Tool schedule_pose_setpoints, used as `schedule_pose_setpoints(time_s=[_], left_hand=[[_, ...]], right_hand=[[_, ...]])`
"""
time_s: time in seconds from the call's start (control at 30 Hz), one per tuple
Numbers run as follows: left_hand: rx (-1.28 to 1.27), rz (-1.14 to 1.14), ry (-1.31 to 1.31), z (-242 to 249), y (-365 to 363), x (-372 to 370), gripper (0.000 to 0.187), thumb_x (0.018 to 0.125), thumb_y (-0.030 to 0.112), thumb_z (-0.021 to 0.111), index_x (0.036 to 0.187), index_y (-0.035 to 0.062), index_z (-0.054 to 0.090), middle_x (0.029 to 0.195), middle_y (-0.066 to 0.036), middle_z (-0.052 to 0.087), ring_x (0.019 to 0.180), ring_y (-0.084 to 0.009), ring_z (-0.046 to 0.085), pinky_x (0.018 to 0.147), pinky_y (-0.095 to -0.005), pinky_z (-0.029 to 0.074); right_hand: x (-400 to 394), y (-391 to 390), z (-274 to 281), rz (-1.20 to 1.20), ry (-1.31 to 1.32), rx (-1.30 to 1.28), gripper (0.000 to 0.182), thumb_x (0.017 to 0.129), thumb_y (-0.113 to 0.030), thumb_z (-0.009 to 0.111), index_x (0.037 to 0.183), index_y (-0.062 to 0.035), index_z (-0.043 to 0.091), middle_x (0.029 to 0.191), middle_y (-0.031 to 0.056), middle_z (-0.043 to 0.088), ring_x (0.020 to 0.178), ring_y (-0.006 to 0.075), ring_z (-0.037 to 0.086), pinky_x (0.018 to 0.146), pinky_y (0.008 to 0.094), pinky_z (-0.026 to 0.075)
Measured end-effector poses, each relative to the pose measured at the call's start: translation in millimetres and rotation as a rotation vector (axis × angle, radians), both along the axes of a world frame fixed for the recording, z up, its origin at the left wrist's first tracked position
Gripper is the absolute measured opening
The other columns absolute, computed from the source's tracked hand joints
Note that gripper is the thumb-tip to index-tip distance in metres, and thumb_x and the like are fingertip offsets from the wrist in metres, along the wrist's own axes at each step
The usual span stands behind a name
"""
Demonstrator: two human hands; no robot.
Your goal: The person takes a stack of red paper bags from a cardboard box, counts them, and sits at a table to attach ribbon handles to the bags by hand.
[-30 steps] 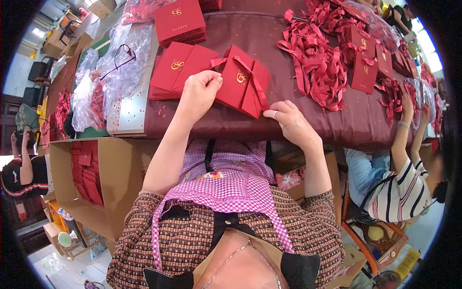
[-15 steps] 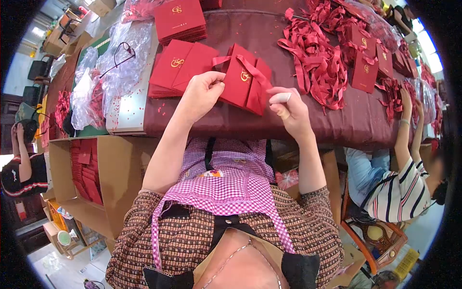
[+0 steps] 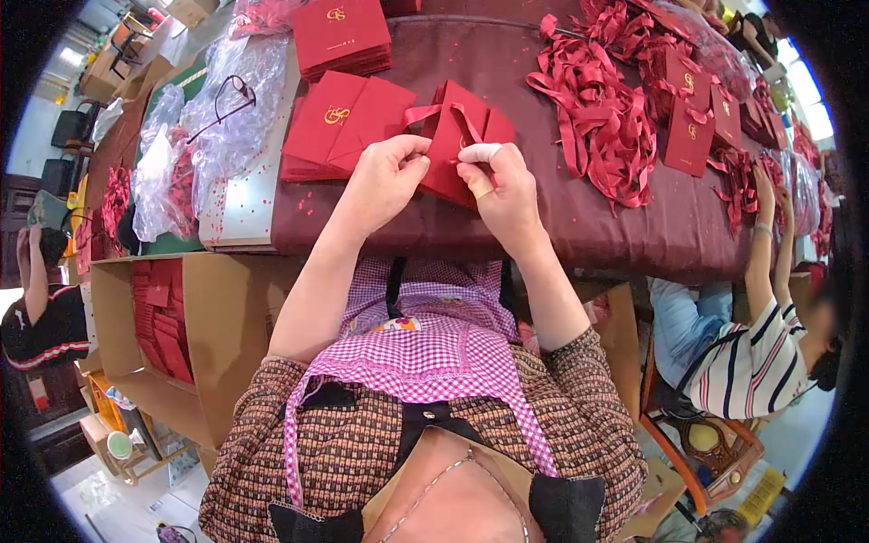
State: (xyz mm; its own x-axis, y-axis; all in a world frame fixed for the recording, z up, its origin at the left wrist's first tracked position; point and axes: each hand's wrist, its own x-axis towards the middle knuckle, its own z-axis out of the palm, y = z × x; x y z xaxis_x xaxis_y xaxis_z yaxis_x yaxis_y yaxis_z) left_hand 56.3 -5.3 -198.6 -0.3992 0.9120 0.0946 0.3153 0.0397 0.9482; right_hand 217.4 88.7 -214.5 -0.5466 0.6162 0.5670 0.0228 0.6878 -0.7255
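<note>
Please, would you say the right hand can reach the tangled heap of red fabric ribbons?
Probably yes: only glossy maroon tablecloth shows between the right hand and the ribbon heap, though that hand is busy at the red card folder.

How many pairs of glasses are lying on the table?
1: the glasses lie on the clear plastic, left of the red cards. More might be hidden under the plastic.

Red folder (image 3: 444,172) lies askew on the counter (image 3: 597,231), upper corner pointing away. Shiny red ribbon (image 3: 422,115): loose, one strand reaching past the folder's left edge, another crossing its front.
</note>
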Motion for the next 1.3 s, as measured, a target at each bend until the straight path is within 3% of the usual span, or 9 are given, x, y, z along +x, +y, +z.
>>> schedule_pose_setpoints(time_s=[0.53, 0.93, 1.0, 1.03, 1.13, 1.2, 1.3], left_hand=[[0.015, 0.008, 0.048, 2.6, -0.5, 4.2, 0.025, 0.083, 0.006, 0.060, 0.103, -0.0074, 0.062, 0.081, -0.016, 0.068, 0.077, -0.0148, 0.064, 0.069, -0.0286, 0.050], [0.101, 0.017, 0.119, 7.2, -0.5, 18.8, 0.019, 0.082, 0.001, 0.058, 0.099, -0.0062, 0.062, 0.087, -0.019, 0.066, 0.080, -0.0246, 0.067, 0.071, -0.0326, 0.051], [0.163, 0.039, 0.244, 5.9, -0.4, 21.8, 0.020, 0.085, 0.000, 0.057, 0.104, -0.0064, 0.062, 0.088, -0.008, 0.066, 0.081, -0.0101, 0.060, 0.073, -0.0251, 0.049], [0.164, 0.039, 0.244, 5.8, -0.5, 22.4, 0.020, 0.085, 0.000, 0.057, 0.104, -0.0064, 0.062, 0.088, -0.008, 0.066, 0.081, -0.0101, 0.060, 0.073, -0.0251, 0.049], [0.188, 0.050, 0.345, 7.4, -1.7, 23.9, 0.021, 0.084, 0.000, 0.058, 0.104, -0.0064, 0.062, 0.091, -0.013, 0.067, 0.083, -0.0130, 0.062, 0.073, -0.0261, 0.050], [0.165, 0.031, 0.301, 11.5, -3.1, 26.1, 0.021, 0.083, 0.000, 0.057, 0.103, -0.0062, 0.062, 0.092, -0.016, 0.067, 0.083, -0.0179, 0.064, 0.074, -0.0282, 0.050], [0.209, 0.044, 0.389, 9.5, -1.1, 27.2, 0.021, 0.082, -0.002, 0.057, 0.102, -0.0061, 0.062, 0.091, -0.018, 0.066, 0.083, -0.0223, 0.066, 0.074, -0.0303, 0.051]], right_hand=[[-9.7, 0.3, -2.5, -0.074, 0.007, 0.165, 0.016, 0.077, -0.003, 0.067, 0.091, -0.0041, 0.060, 0.087, 0.0110, 0.061, 0.082, 0.0305, 0.055, 0.075, 0.0384, 0.045], [-11.3, -8.0, 16.7, -0.154, -0.219, 0.488, 0.008, 0.079, -0.006, 0.063, 0.084, -0.0049, 0.056, 0.080, 0.0109, 0.056, 0.079, 0.0291, 0.053, 0.073, 0.0394, 0.042], [-11.8, -9.3, 17.8, -0.175, -0.271, 0.515, 0.007, 0.079, -0.007, 0.061, 0.082, -0.0047, 0.055, 0.079, 0.0119, 0.056, 0.079, 0.0302, 0.053, 0.073, 0.0399, 0.043], [-12.0, -8.3, 16.6, -0.175, -0.271, 0.516, 0.007, 0.079, -0.007, 0.061, 0.082, -0.0047, 0.055, 0.079, 0.0119, 0.056, 0.079, 0.0302, 0.053, 0.073, 0.0399, 0.043], [-11.6, -5.0, 13.2, -0.107, -0.161, 0.370, 0.008, 0.079, -0.006, 0.061, 0.081, -0.0045, 0.054, 0.079, 0.0128, 0.056, 0.078, 0.0314, 0.054, 0.074, 0.0405, 0.043], [-9.2, -5.0, 16.0, -0.026, -0.132, 0.129, 0.008, 0.078, -0.006, 0.061, 0.083, -0.0039, 0.054, 0.078, 0.0134, 0.056, 0.077, 0.0321, 0.054, 0.075, 0.0409, 0.043], [-12.1, -8.8, 13.0, -0.102, -0.151, 0.413, 0.009, 0.078, -0.005, 0.060, 0.080, -0.0034, 0.051, 0.076, 0.0126, 0.054, 0.077, 0.0317, 0.054, 0.076, 0.0409, 0.043]])
